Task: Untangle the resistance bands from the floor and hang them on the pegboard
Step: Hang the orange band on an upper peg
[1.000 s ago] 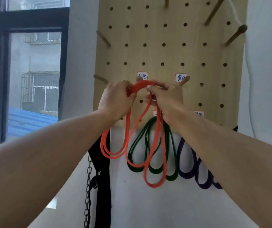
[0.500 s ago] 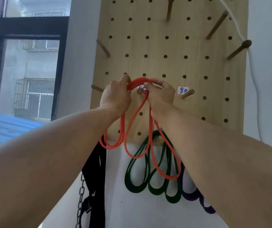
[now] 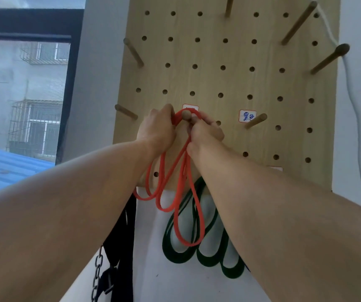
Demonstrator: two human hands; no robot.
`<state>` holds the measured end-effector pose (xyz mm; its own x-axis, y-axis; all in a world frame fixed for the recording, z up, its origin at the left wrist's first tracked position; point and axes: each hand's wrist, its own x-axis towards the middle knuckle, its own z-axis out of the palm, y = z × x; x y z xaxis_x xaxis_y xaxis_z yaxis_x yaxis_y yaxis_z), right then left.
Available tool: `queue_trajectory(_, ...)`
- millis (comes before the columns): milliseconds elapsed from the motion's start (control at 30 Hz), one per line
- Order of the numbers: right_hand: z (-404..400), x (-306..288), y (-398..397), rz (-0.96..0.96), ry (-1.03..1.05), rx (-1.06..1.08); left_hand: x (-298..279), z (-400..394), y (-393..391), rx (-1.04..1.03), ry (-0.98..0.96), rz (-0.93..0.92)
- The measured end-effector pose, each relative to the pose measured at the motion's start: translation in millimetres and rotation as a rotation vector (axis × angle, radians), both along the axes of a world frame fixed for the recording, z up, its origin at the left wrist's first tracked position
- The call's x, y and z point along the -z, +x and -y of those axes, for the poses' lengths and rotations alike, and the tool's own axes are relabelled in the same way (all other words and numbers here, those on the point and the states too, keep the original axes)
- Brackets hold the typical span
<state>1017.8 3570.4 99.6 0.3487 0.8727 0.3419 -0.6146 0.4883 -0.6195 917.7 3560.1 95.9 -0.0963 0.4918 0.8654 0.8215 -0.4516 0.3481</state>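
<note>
The red band [image 3: 176, 171] arched over the tip of a wooden peg [image 3: 186, 115] on the pegboard [image 3: 229, 83], its loops hanging straight down in front of green bands [image 3: 199, 258]. The left hand [image 3: 156, 129] pinched the arch just left of the peg and the right hand [image 3: 205, 131] gripped it just right, both equally close. Seating it likely meant pushing the arch away, along the peg toward the board.

matt rubbery red band [image 3: 176, 188], pale wood-grain pegboard [image 3: 236, 79], metal chain [image 3: 96, 271].
</note>
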Motion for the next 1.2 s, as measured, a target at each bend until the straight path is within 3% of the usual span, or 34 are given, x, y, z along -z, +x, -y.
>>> queue_trajectory(100, -6, -5, 5, 0.068, 0.006, 0.059, -1, -5, 2, -0.005, -0.018, -0.005)
queue_trajectory(300, -37, -15, 17, 0.412, -0.035, 0.257, -1, -17, 9, -0.029, -0.041, 0.059)
queue_trajectory(433, -31, -16, 33, 0.778, 0.024, 0.514, 4, -24, 12, -0.011, -0.054, 0.071)
queue_trajectory(567, -29, -8, 50, 1.164, 0.214, 0.748, 9, -27, 16, -0.023, -0.039, 0.084)
queue_trajectory(700, -28, -17, 55, 1.531, 0.19, 1.015, 4, -26, 15, -0.074, -0.039, 0.082)
queue_trajectory(900, -24, -27, 44, 1.5, 0.054, 0.958, 5, -27, 19, -0.085, -0.067, 0.118)
queue_trajectory(1200, 1, -11, 43, 1.38, 0.094, 0.861, 22, -7, 10, 0.052, -0.097, 0.1)
